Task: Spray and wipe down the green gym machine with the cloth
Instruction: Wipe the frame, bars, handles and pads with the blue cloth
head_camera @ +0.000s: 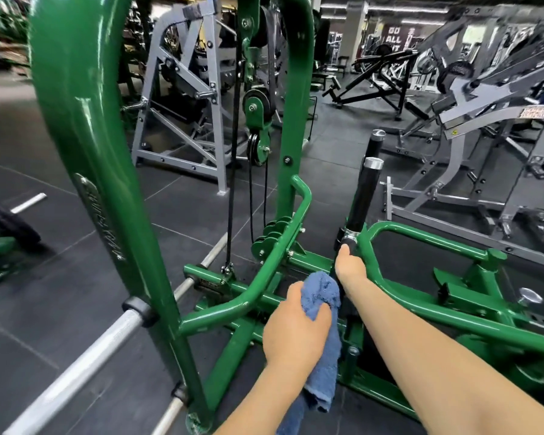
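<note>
The green gym machine (264, 287) fills the middle, with a thick upright (85, 127), low curved tubes and a cable pulley stack (258, 120). My left hand (296, 331) grips a bunched blue cloth (322, 296) pressed against a low green tube, and the cloth's tail hangs down. My right hand (350, 266) reaches to the base of the black post (363, 196), thumb up. It wraps a dark, narrow spray bottle (343, 293) that is mostly hidden by the hand and the cloth.
A steel barbell (85, 356) runs diagonally through the green upright at lower left. Grey machines (182, 98) stand behind and at the right (471, 127). A weight plate (7, 221) lies at the left on the dark rubber floor tiles (60, 277).
</note>
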The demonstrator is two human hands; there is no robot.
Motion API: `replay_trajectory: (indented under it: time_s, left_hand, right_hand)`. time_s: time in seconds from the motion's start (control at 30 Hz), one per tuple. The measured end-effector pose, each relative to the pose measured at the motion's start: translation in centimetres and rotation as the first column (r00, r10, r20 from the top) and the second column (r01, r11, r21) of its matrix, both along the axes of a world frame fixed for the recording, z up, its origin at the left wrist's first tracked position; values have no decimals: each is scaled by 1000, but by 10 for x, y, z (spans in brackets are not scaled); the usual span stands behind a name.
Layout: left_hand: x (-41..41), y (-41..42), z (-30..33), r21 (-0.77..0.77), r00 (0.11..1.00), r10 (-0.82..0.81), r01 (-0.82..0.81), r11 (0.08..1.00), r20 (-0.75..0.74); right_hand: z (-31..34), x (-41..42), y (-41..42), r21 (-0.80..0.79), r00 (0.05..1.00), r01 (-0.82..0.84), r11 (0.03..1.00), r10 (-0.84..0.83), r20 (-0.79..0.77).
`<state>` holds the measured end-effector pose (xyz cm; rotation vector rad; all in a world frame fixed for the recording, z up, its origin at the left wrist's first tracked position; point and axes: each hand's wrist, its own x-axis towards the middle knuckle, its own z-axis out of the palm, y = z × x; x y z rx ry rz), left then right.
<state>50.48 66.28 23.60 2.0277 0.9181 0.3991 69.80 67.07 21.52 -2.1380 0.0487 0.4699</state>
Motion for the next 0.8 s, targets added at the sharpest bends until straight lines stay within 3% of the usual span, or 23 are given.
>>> replay_trajectory:
  time_s: [0.2,0.37,0.53,0.67,0.73,0.8]
  left_hand:
    - [-5,-66,-28,-100,956,231,-215,971,183]
    - [10,-65,-41,-117,908,296,-273,955,297]
    - [-1,-30,-73,-56,960,168,-160,986,222]
    - [-21,-29,-113,-93,982,188,-187,978,5]
    - [-29,-37,-114,-198,948,314,-299,933,46]
    - [-28,-47,-97,-273,874,441,-382,883,205]
  right_hand:
    - [-9,-20,-26,-1,999,-33,999,33,-40]
    - [-14,-27,-23,74,989,-117,990,123,-77]
    - [-16,-29,-12,-28,992,-120,992,121,27]
    - [-19,-26,-12,-120,986,-136,983,146,78]
    - [-23,-22,-10,-113,986,-129,985,139,90]
    - [-23,-22,-10,-110,987,-124,986,135,90]
